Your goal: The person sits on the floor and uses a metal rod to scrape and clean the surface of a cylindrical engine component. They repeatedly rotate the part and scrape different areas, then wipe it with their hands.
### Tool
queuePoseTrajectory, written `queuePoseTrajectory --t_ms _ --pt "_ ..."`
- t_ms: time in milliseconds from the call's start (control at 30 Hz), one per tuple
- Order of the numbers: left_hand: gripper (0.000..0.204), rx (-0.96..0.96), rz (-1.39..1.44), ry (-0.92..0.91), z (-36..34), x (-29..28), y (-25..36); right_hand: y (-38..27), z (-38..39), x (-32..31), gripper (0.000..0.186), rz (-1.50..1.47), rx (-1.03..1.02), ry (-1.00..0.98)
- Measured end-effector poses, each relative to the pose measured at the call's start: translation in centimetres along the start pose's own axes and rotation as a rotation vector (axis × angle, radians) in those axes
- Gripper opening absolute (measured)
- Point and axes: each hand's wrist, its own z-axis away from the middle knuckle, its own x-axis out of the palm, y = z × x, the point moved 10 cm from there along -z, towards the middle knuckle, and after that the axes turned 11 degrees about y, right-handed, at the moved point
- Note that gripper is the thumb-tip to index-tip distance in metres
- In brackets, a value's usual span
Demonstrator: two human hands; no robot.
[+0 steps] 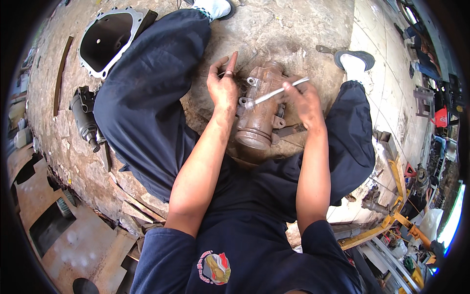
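Note:
Between my legs lies a brown, grimy metal cylinder housing with bolt lugs along both sides. My right hand, blurred by motion, is closed on a slim pale stick-like tool. The tool slants down left across the housing, and its smeared tip is at a lug on the left side; whether it touches cannot be told. Left of the housing is my left hand, one finger stretched out and the others curled. A small thin glint shows between its fingers, too small to name.
A large hollow metal casing with a bolted rim lies at the far left. Below it are a dark motor-like part and a long flat strip. A yellow metal frame stands at right among clutter. Rusty sheet metal lies lower left.

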Motion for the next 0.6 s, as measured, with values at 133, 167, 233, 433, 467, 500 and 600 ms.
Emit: queuePoseTrajectory --t_ms 133,167,233,433,467,500,600 --pt "0.031 0.010 0.079 -0.001 -0.3 0.2 0.2 -1.3 -1.2 -2.8 0.025 0.110 -0.233 0.394" --pt "0.031 -0.009 0.069 0.005 -0.2 0.2 0.1 -1.6 -1.1 -3.0 0.027 0.098 -0.266 0.428" --pt "0.031 -0.046 0.044 0.022 0.1 -0.2 -0.1 -1.1 -1.0 -2.2 0.027 -0.040 -0.173 0.313" --pt "0.032 0.074 0.008 0.023 -0.6 0.4 -1.0 -2.8 -0.2 -2.9 0.024 0.174 -0.251 0.402" --pt "0.033 0.016 0.007 -0.006 -0.2 0.8 -1.3 -4.0 0.1 -3.9 0.022 0.247 -0.383 0.521" --pt "0.032 0.009 0.001 -0.038 0.3 1.1 -1.3 -3.8 0.1 -4.4 0.019 0.247 -0.373 0.547" --pt "0.034 -0.023 -0.006 -0.064 0.4 0.7 -1.4 -2.9 -0.1 -2.3 0.021 -0.013 -0.236 0.250"
